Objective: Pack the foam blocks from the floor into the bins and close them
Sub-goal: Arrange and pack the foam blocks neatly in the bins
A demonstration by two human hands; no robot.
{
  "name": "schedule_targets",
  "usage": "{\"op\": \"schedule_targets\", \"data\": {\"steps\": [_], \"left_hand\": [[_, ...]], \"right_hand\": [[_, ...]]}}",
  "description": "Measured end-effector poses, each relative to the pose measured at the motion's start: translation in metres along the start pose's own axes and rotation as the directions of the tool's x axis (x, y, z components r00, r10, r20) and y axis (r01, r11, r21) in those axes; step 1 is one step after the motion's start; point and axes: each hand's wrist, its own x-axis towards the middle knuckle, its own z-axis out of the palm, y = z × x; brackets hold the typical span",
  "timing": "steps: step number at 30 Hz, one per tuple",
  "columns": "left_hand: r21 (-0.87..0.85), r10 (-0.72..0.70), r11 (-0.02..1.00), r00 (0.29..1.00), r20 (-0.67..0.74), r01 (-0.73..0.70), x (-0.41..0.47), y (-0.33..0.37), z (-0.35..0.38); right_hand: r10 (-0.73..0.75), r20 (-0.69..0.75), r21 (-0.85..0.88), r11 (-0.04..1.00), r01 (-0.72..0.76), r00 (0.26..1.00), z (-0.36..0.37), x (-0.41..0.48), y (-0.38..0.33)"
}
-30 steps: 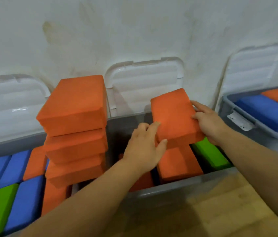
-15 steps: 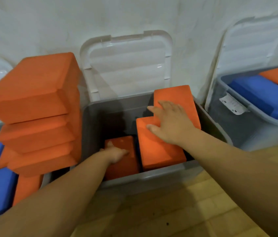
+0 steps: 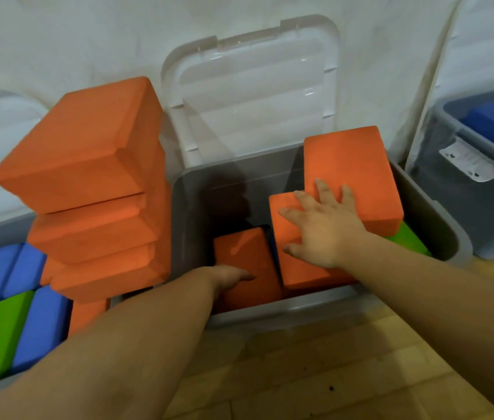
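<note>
Seating orange blocks point(image 3: 352, 177) in the middle bin point(image 3: 435, 209).
Presses the right hand point(image 3: 324, 234), fingers point(image 3: 322, 189) open and spread flat, across two raised blocks at the right, probably to level them for closing the upright lid point(image 3: 255, 95). Rests the left hand point(image 3: 227, 275) on a lower block point(image 3: 247, 253) by the near wall; cannot tell the pose of its fingers. Works beside a tall stack point(image 3: 88, 153) at left.

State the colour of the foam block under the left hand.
The rectangular foam block is orange; head view.
</note>
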Motion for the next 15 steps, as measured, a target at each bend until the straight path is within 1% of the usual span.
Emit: {"op": "schedule_targets", "data": {"steps": [1, 3, 6, 8, 12, 13, 14, 15], "left_hand": [[-0.03, -0.006, 1.0, 1.0, 0.017, 0.006, -0.002, 0.001, 0.001], [-0.037, -0.019, 0.999, 0.999, 0.046, 0.021, -0.004, 0.002, 0.001], [0.018, -0.027, 1.0, 0.999, 0.046, 0.026, -0.007, 0.001, 0.001], [0.024, -0.034, 0.999, 0.998, 0.044, 0.033, -0.007, 0.0, -0.001], [0.025, 0.061, 0.998, 0.998, -0.03, -0.06, -0.007, -0.001, -0.004], [0.057, 0.079, 0.996, 0.996, -0.053, -0.076, -0.007, 0.0, -0.006], [0.126, 0.08, 0.99, 0.994, -0.078, -0.07, -0.008, 0.0, -0.008], [0.231, 0.088, 0.971, 0.991, -0.103, -0.062, -0.009, 0.001, -0.01]], "right_hand": [[-0.003, -0.004, -0.005, 1.0, 0.003, 1.0, 0.001, 0.0, 0.0], [-0.003, -0.013, -0.005, 1.0, 0.003, 1.0, 0.002, -0.001, 0.001], [-0.005, -0.01, -0.004, 1.0, 0.005, 1.0, 0.001, -0.001, 0.001], [-0.003, -0.004, 0.008, 1.0, 0.003, 1.0, 0.0, -0.001, 0.002], [-0.002, -0.001, 0.016, 1.0, 0.002, 1.0, 0.0, 0.0, 0.001], [-0.001, -0.002, 0.016, 1.0, 0.001, 1.0, 0.0, 0.001, 0.001], [0.001, -0.005, 0.016, 1.0, -0.001, 1.0, 0.001, 0.002, 0.001], [0.004, -0.005, 0.016, 1.0, -0.004, 1.0, 0.001, 0.002, 0.001]]}}
